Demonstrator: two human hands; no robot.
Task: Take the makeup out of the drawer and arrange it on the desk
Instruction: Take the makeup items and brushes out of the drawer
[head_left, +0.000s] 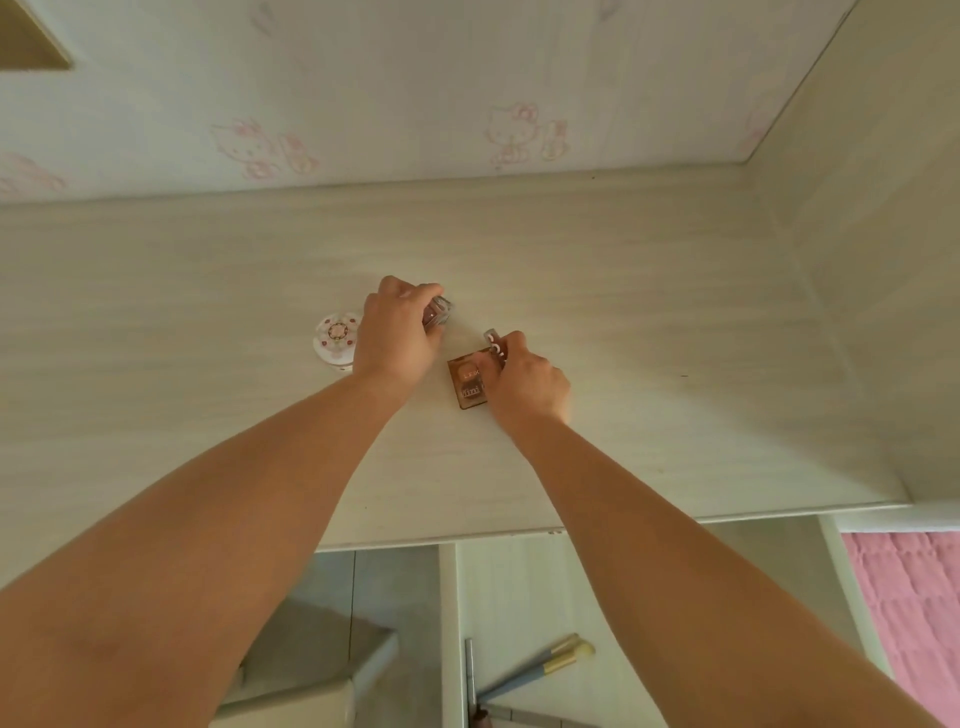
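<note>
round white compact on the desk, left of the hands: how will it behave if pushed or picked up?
The round white compact lies flat on the desk, so it probably slides rather than rolls. It looks rigid and likely light. The glossy lid may be slippery.

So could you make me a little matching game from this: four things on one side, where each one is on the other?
Things:
1. round compact
2. brown palette
3. brushes
4. clear bottle

Places:
A. in the open drawer
B. in the left hand
C. on the desk, under the right hand
D. on the desk, left of both hands

Pairs: 1-D, 2-C, 3-A, 4-B
</note>
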